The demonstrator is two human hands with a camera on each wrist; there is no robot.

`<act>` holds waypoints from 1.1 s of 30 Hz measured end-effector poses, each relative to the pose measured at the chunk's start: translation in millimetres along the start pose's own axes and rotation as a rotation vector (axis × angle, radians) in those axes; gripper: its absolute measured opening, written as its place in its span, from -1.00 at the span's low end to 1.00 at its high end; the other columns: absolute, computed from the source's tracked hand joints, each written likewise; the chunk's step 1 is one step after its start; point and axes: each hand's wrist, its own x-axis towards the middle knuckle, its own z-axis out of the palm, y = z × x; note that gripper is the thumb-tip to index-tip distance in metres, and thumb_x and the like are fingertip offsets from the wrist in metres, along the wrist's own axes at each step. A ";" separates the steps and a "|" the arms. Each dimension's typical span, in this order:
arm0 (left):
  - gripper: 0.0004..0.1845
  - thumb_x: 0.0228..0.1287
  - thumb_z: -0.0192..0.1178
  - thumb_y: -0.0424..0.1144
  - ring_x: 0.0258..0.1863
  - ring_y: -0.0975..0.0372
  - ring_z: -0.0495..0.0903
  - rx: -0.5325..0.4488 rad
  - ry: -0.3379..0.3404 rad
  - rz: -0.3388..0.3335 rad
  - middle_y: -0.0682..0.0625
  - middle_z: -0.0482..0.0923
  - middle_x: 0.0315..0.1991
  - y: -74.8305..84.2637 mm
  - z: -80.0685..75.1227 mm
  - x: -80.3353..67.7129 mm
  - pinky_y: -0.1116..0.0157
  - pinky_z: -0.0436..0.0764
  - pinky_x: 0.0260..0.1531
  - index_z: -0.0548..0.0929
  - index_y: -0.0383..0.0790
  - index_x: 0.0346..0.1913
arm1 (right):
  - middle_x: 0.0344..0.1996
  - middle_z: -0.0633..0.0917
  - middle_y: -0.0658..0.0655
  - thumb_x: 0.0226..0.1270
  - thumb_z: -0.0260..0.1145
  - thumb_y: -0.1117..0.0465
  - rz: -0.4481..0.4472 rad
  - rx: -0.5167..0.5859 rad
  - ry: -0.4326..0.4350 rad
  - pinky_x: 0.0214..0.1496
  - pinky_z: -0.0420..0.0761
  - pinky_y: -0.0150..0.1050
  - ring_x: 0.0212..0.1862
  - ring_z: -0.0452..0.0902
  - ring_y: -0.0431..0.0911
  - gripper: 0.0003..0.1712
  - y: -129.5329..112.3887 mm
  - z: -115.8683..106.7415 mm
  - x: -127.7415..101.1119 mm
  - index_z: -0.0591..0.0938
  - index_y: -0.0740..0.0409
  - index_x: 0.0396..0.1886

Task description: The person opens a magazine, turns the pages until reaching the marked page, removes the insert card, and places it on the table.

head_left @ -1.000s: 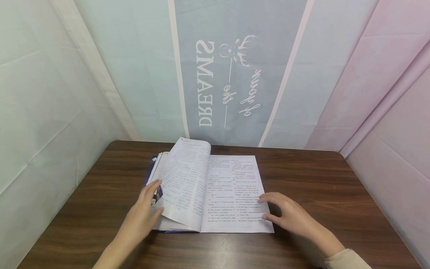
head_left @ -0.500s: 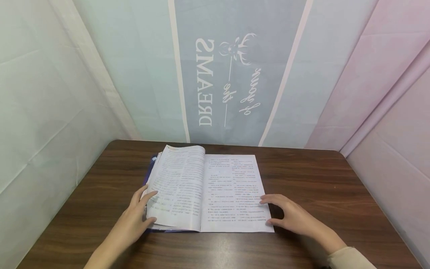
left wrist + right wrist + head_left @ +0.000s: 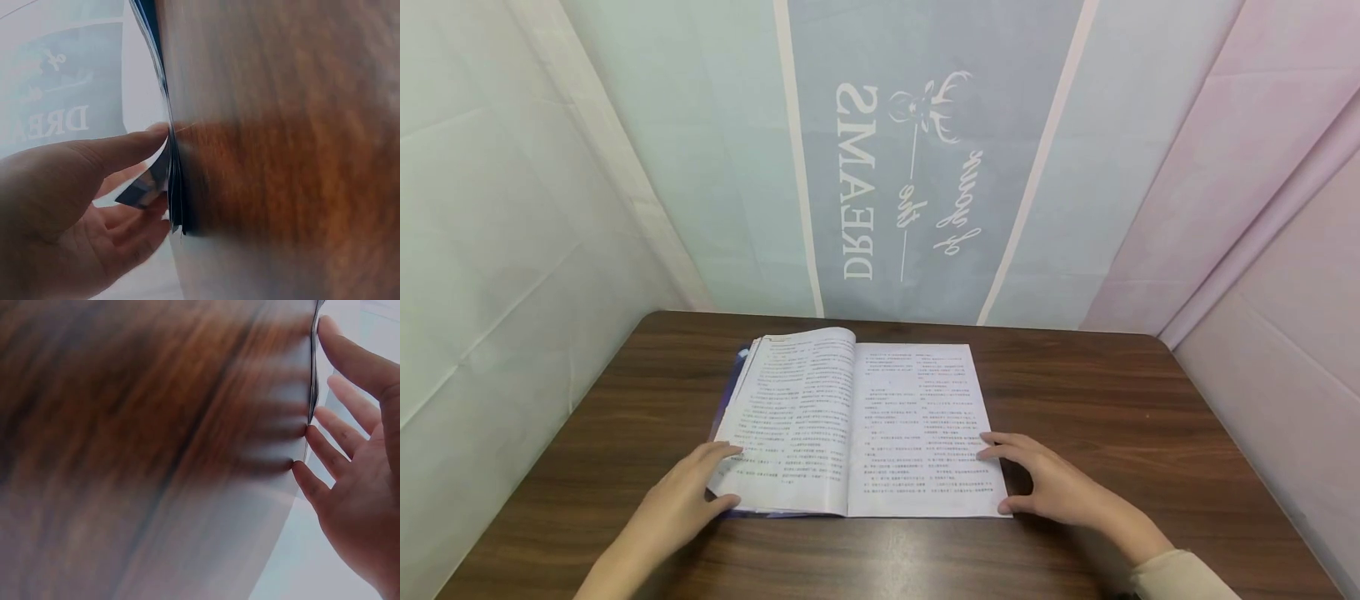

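An open magazine (image 3: 917,425) lies on the table, with columns of dark print on both pages. Its left page (image 3: 793,417) bulges near the spine, and a purple-blue cover edge (image 3: 730,392) sticks out beyond it. My left hand (image 3: 673,492) rests at the lower left corner, thumb and fingertips touching the page, fingers relaxed. In the left wrist view, a bent page corner (image 3: 147,187) with a dark picture pokes out between thumb and fingers. My right hand (image 3: 1056,487) rests at the right page's lower outer edge. Its spread fingers (image 3: 331,453) touch that edge in the right wrist view.
The dark wood-grain table (image 3: 1097,400) reaches back to a printed curtain (image 3: 917,183) with mirrored lettering and a deer's head. Pale cloth walls (image 3: 490,275) stand at the left and right sides.
The page that was lifted on the left has come down flat onto the left stack. My left hand has moved left and toward the front edge with it. My right hand has barely shifted.
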 end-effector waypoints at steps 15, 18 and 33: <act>-0.39 -0.02 0.53 0.03 0.09 -0.15 0.53 0.104 -0.093 -0.091 -0.15 0.56 0.19 -11.0 -5.4 0.3 -0.19 0.63 -0.24 0.67 -0.14 0.11 | 0.33 0.48 0.09 0.03 0.60 0.10 0.054 -0.009 -0.045 0.24 0.45 0.16 0.32 0.38 0.10 -0.37 -3.1 -1.6 3.1 0.63 0.02 0.15; -0.39 -0.02 0.52 0.03 0.10 -0.16 0.52 0.102 -0.099 -0.090 -0.16 0.55 0.20 -11.3 -5.5 0.1 -0.19 0.63 -0.23 0.67 -0.14 0.12 | 0.31 0.50 0.09 0.06 0.58 0.08 0.062 -0.006 -0.043 0.25 0.45 0.17 0.32 0.39 0.11 -0.39 -3.9 -2.9 4.3 0.63 0.01 0.15; -0.39 -0.07 0.56 -0.04 0.07 -0.11 0.53 0.118 -0.099 -0.096 -0.16 0.61 0.11 -3.8 -8.5 7.2 -0.15 0.58 -0.09 0.66 -0.12 0.11 | 0.18 0.60 0.09 0.09 0.57 0.11 0.013 -0.031 0.049 0.21 0.48 0.15 0.25 0.47 0.10 -0.54 -10.2 -9.3 10.0 0.66 -0.03 0.02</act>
